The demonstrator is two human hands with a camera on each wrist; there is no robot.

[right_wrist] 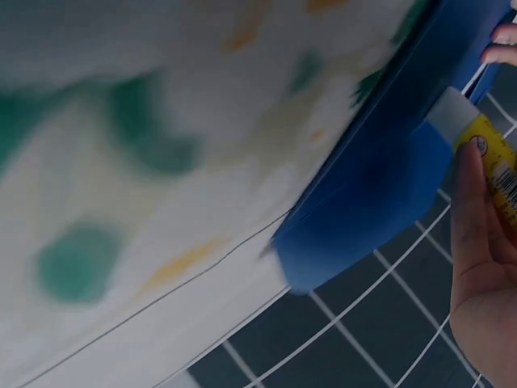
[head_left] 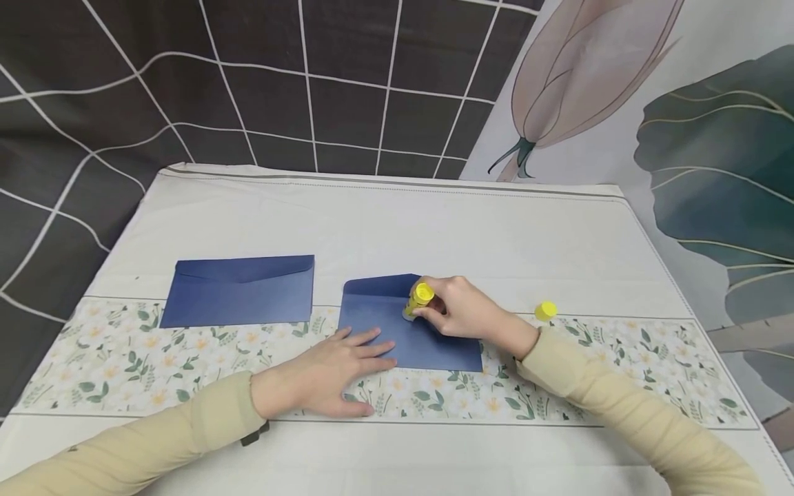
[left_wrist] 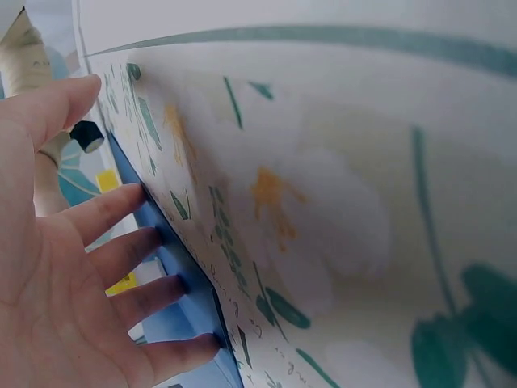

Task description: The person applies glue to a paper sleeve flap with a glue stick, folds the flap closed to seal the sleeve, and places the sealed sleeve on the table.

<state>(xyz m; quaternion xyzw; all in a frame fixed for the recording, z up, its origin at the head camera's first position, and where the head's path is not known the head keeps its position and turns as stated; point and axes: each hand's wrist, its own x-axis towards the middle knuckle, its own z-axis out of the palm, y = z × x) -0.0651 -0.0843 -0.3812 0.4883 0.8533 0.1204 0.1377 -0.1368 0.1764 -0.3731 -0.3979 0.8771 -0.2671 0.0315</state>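
Pinching the glue stick (head_left: 417, 303), the right hand (head_left: 464, 310) holds it against a blue envelope (head_left: 428, 350), flap (head_left: 383, 284) open; the left hand (head_left: 329, 370) lies spread on the envelope's near edge. Only the right wrist view shows the stick's barcode (right_wrist: 506, 181); its body is yellow, its lower end pale.

high head view, low wrist close-ups

Fingers (right_wrist: 470, 202) grip yellow tube (right_wrist: 502, 174), seemingly touching blue envelope (right_wrist: 376, 190).
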